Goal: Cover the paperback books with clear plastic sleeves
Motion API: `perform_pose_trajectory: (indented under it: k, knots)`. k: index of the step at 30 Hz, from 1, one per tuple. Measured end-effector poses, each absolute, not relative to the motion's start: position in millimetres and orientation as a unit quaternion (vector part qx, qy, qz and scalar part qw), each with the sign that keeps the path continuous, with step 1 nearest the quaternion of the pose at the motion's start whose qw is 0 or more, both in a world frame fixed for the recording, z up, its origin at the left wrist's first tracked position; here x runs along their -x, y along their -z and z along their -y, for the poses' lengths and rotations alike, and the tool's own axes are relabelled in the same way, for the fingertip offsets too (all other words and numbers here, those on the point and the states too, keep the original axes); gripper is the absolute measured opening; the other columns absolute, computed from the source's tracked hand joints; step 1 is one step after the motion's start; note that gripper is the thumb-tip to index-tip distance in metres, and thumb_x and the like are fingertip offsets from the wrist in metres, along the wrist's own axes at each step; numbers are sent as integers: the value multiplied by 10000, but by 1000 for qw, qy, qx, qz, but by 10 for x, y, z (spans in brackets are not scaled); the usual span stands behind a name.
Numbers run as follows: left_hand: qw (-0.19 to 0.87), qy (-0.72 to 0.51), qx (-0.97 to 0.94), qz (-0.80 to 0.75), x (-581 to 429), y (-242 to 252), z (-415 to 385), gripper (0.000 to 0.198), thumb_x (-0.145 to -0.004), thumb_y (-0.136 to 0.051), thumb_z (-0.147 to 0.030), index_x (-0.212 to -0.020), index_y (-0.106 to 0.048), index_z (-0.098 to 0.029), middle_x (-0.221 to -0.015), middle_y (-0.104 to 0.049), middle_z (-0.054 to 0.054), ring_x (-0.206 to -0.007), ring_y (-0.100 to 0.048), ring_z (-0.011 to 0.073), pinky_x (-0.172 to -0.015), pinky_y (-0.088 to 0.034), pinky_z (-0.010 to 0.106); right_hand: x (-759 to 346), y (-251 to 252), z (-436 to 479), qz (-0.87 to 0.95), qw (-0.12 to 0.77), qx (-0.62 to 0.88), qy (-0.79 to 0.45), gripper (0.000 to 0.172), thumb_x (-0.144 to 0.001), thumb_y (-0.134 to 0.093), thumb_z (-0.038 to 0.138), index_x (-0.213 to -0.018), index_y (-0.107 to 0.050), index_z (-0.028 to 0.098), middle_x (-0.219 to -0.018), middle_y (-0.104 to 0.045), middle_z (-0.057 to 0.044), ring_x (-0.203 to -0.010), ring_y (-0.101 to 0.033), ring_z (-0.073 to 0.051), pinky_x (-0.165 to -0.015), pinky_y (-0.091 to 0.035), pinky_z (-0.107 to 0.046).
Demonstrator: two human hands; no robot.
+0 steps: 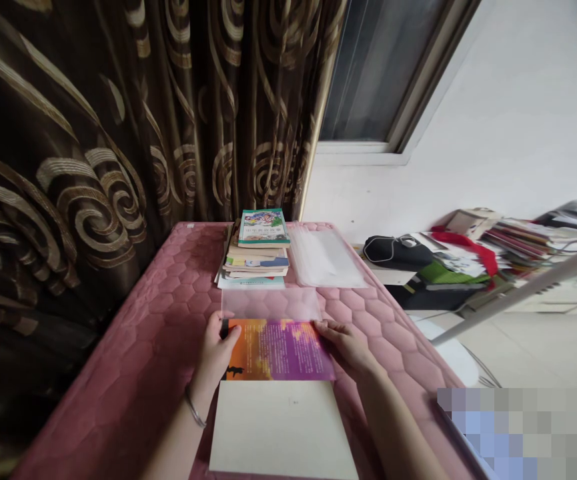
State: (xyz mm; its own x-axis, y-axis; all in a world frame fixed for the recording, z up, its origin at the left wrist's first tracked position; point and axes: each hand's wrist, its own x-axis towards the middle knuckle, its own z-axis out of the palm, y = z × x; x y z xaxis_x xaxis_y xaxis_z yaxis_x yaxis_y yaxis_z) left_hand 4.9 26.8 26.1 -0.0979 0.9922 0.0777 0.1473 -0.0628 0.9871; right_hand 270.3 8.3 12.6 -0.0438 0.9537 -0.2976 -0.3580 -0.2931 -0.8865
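Note:
An opened book lies in front of me, its orange and purple printed cover [281, 350] spread flat on the far side and a blank cream page [281, 427] nearest me. My left hand [217, 347] grips the cover's far left corner, thumb on top. At the far right corner, my right hand [341, 343] has its fingers closed on the cover's edge. A frosted clear plastic sheet [271, 303] extends beyond the cover's far edge; how far it runs beneath the book is hidden.
Behind the plastic sheet stands a pile of books [255, 260], topped by a green-bordered one [264, 227]. Beside it lies a stack of clear plastic sleeves [325, 257]. Everything rests on a pink quilted mattress [168, 333]. A patterned curtain [193, 100] hangs left; clutter [453, 267] sits right.

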Motion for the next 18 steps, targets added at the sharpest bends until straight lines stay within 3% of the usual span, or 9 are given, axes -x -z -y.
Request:
perform_pose_trajectory:
  k: [6,11,18]
  knots:
    - [402,-514,-529,-542,-71,-253,-261,258,-722,-621,-285,-951,-542,-196,-930,-607,39,-906,-581,201,-814,-435,322,-2705,-183,-68,395,482,542,-563,483,-621,-732,595,-593,-539,153,-547,-479,44,-517,-379,-77,-505,-286,-231]
    - [407,-511,-529,-542,-74,-160,-296,276,-747,-608,-341,-964,-523,-194,-931,-616,52,-910,-591,210,-812,-443,335,-2755,-286,-6,448,442,545,-553,435,-639,-723,572,-690,-595,160,-642,-557,21,-597,-458,-114,-556,-335,-246]
    - [410,-503,-527,-549,-53,-224,-292,274,-721,-627,-341,-938,-546,-194,-870,-621,29,-827,-595,186,-759,-444,305,-2690,-378,4,494,411,620,-450,529,-620,-648,675,-532,-464,187,-531,-449,40,-543,-387,-103,-526,-307,-246]
